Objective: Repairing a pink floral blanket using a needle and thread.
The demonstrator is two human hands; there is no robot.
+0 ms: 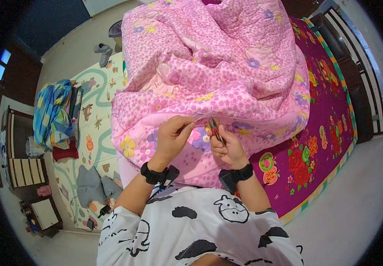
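Two bare hands work at the near edge of a pink floral quilt point(218, 57), which lies heaped on a bed covered by a magenta flowered bedspread point(328, 128). Beside the bed, a pale patterned floor mat point(96, 128) carries a blue and yellow bundle of cloth point(54, 111) and some grey garments point(91, 186). The quilt's folded hem lies just in front of the person's chest, and both wrists wear black bands. The left hand point(171, 137) is closed, its fingertips pinched on a fine thread point(196, 114) drawn up from the hem. The right hand point(229, 148) is clamped on small dark scissors point(214, 127), the blades pointing up toward the thread; whether they touch it cannot be told. By appearance, the step in hand is trimming or unpicking a stitch. Such a cut calls for taut thread and blade tips kept clear of the fabric.
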